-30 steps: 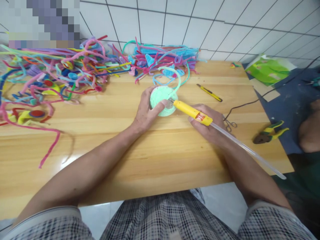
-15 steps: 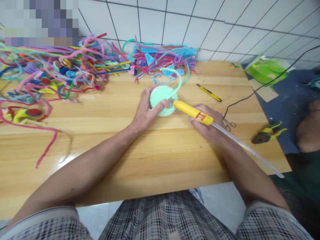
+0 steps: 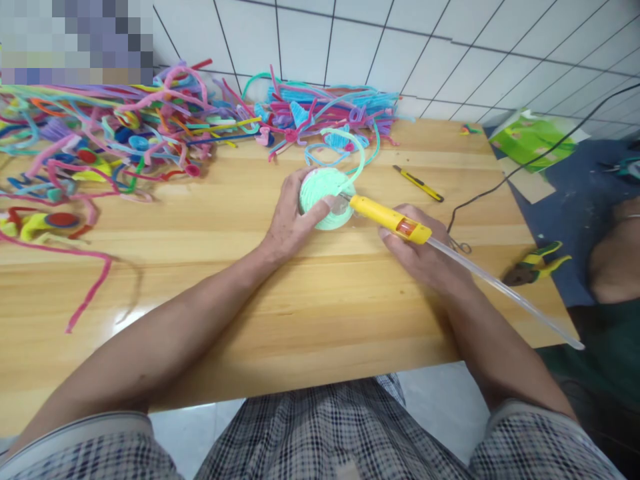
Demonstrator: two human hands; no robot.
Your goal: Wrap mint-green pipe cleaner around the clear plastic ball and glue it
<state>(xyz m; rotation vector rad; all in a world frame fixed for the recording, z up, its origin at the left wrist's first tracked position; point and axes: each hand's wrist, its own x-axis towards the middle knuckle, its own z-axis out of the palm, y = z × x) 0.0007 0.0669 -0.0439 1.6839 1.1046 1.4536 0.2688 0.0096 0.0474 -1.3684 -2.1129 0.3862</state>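
Observation:
My left hand [image 3: 295,210] is closed around the side of a mint-green coil of pipe cleaner [image 3: 320,187], its thumb lying across the front of the round piece. A loose mint-green end [image 3: 361,157] arches up from the coil's right side. In my right hand [image 3: 420,250] is a yellow hot glue gun [image 3: 383,215], its nozzle at the coil's right edge beside my left thumb. From the gun's back end a long clear glue stick [image 3: 505,290] sticks out to the lower right. The fingers under the gun are partly hidden.
Tangled coloured pipe cleaners [image 3: 165,127] cover the back left of the wooden table [image 3: 300,300]. A yellow utility knife [image 3: 419,183], scissors [image 3: 461,247] and pliers [image 3: 535,265] lie to the right. A black cord [image 3: 500,190] crosses there. Another person's limb [image 3: 617,260] shows at the far right.
The glue gun and its glue stick have shifted slightly to the right, with the nozzle still by the coil. My left hand keeps its hold on the coil.

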